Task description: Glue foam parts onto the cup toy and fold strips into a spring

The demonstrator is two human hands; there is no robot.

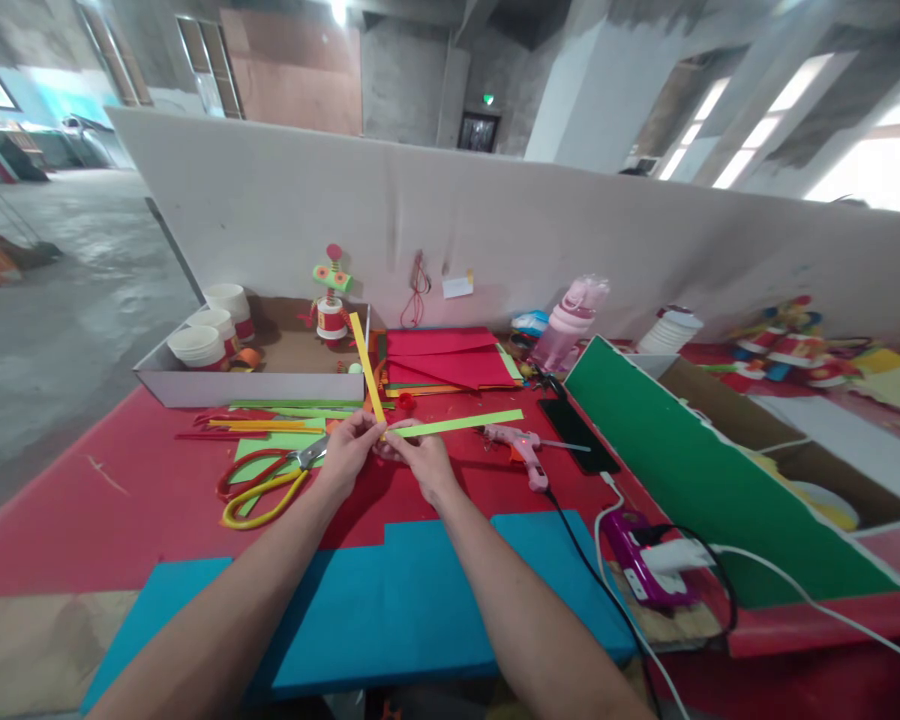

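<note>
My left hand (351, 450) pinches the lower end of a yellow paper strip (367, 365), which points up and away from me. Between the fingers of my right hand (422, 458) is one end of a light green paper strip (469, 423) that reaches out to the right. The two strips meet at my fingertips in a corner shape; the exact joint is hidden by the fingers. Left of my left hand lie scissors (266, 485) with red and yellow handles, on green paper. A pink glue gun (523, 452) with a glue stick rests right of my right hand.
Several paper strips (262, 425) lie behind the scissors. An open box (270, 388) holds paper cups and a cup figure (332, 315). Red paper sheets (446, 357), a pink bottle (572, 320), a phone (577, 435), a purple power strip (641, 560), cables and a green-sided box (705, 470) are around.
</note>
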